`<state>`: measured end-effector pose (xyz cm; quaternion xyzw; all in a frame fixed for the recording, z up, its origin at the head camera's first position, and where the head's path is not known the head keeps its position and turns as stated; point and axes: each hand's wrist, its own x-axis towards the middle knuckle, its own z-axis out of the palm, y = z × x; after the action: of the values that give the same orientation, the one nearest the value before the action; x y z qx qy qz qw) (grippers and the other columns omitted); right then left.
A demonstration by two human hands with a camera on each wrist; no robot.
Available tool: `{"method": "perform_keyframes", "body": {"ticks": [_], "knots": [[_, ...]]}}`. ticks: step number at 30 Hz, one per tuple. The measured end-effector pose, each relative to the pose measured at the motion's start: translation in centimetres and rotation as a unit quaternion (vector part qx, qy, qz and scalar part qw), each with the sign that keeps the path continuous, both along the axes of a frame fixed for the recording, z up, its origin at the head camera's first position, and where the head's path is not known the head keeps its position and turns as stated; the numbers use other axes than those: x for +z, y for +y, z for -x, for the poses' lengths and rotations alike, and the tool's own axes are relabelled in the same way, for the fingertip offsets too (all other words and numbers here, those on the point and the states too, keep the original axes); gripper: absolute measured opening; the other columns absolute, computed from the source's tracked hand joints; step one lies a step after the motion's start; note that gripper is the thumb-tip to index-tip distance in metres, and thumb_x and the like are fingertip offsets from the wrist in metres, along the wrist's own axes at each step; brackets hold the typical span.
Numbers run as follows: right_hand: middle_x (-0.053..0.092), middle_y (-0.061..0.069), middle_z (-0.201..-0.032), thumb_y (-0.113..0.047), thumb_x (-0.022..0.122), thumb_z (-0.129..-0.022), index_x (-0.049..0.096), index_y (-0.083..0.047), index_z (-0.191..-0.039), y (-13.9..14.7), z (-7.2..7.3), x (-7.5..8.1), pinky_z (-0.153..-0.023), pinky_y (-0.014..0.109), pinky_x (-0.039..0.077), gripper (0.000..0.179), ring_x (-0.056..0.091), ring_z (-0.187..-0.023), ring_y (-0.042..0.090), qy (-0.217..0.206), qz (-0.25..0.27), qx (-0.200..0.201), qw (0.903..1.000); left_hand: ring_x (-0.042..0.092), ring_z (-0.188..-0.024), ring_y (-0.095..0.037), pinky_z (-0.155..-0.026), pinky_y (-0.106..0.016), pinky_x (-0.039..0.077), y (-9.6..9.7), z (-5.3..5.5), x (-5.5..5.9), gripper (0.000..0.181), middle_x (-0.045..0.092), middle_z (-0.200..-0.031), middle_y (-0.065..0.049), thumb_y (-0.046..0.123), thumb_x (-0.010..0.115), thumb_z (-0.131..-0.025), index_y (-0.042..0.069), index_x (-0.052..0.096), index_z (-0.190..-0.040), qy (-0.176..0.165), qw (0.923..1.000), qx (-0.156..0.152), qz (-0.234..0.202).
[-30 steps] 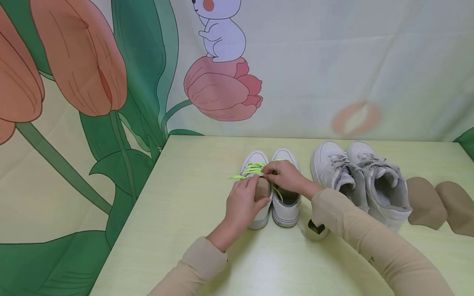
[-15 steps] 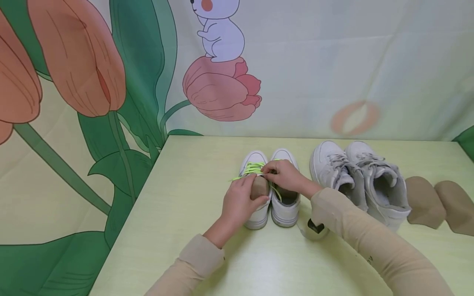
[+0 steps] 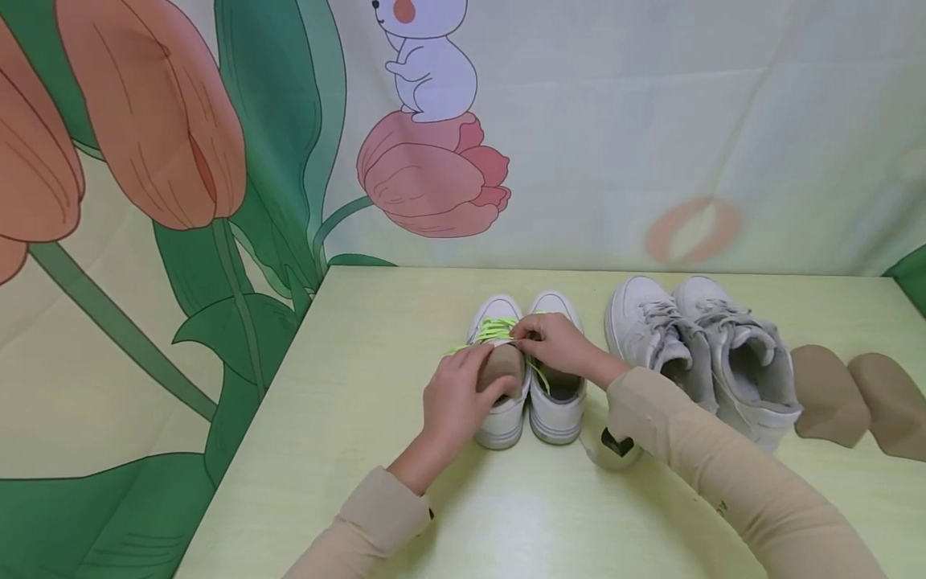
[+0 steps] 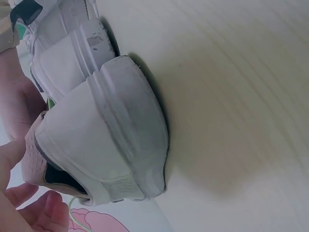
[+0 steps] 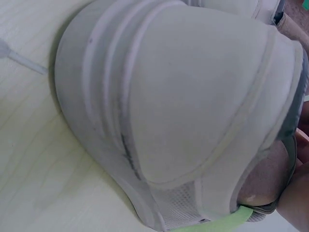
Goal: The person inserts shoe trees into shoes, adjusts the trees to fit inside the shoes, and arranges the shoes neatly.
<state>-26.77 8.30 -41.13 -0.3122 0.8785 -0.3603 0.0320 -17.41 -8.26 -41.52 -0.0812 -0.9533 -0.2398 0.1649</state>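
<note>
Two white sneakers stand side by side, toes away from me. The left sneaker (image 3: 501, 426) has neon-green laces (image 3: 496, 328) and a tan, insole-like piece (image 3: 502, 368) in its opening. My right hand (image 3: 555, 342) reaches across the right sneaker (image 3: 557, 420) and pinches the left sneaker's tongue at its top; the fingertips are partly hidden. Beside the left sneaker's opening, my left hand (image 3: 454, 394) has loose fingers near the tan piece and its thumb spread apart. In the left wrist view these fingers (image 4: 46, 212) grip nothing visible.
To the right stands a larger pair of white sneakers (image 3: 644, 322) with grey-white laces. Two tan insole-shaped pieces (image 3: 832, 398) lie beyond them. A small pale round object (image 3: 604, 457) is partly under my right sleeve. A printed cloth (image 3: 579, 161) hangs behind the table (image 3: 340, 418).
My left hand has drawn back a little to the left and its thumb has moved away, showing more of the tan piece. My right hand stays in place at the tongue.
</note>
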Motion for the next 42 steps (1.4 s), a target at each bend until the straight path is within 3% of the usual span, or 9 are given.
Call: {"method": "perform_keyframes", "body": {"ticks": [12,19,27,42], "knots": [[0.066,0.007,-0.088,-0.006,0.057,-0.082,0.064,-0.005,-0.082,-0.2,-0.2,-0.1,-0.074,0.032,0.045,0.007,0.057,-0.080,0.016,-0.005,0.007,-0.010,0.9999,0.062,-0.094,-0.018,-0.069,-0.036,0.049,-0.4,0.2,-0.5,0.045,0.063,-0.107,-0.002,0.039,0.065,-0.075,0.017,0.058,-0.114,0.024,0.9994,0.013,0.019],[0.065,0.008,-0.088,-0.005,0.057,-0.081,0.063,-0.005,-0.081,-0.1,-0.3,-0.1,-0.074,0.033,0.045,0.006,0.056,-0.080,0.017,-0.001,0.011,-0.011,0.9999,0.061,-0.095,-0.018,-0.065,-0.039,0.048,-0.2,0.5,-0.4,0.041,0.062,-0.109,-0.001,0.037,0.063,-0.077,0.017,0.057,-0.112,0.012,0.9992,0.025,0.031],[0.065,0.008,-0.088,-0.005,0.057,-0.082,0.064,-0.005,-0.082,-0.1,-0.3,0.0,-0.071,0.030,0.045,0.007,0.055,-0.077,0.016,-0.005,0.004,-0.011,0.9999,0.063,-0.083,-0.023,-0.058,-0.039,0.047,-0.2,0.9,-0.8,0.038,0.059,-0.105,-0.001,0.037,0.064,-0.077,0.017,0.057,-0.109,0.020,0.9986,0.034,0.034],[0.065,0.009,-0.088,-0.005,0.058,-0.082,0.063,-0.006,-0.080,-0.2,-0.4,0.1,-0.071,0.030,0.045,0.006,0.055,-0.076,0.015,0.000,0.006,-0.012,0.9999,0.063,-0.076,-0.022,-0.057,-0.037,0.047,0.0,1.5,-0.9,0.035,0.056,-0.103,-0.001,0.035,0.063,-0.078,0.017,0.057,-0.108,-0.002,0.9974,0.042,0.058]]}}
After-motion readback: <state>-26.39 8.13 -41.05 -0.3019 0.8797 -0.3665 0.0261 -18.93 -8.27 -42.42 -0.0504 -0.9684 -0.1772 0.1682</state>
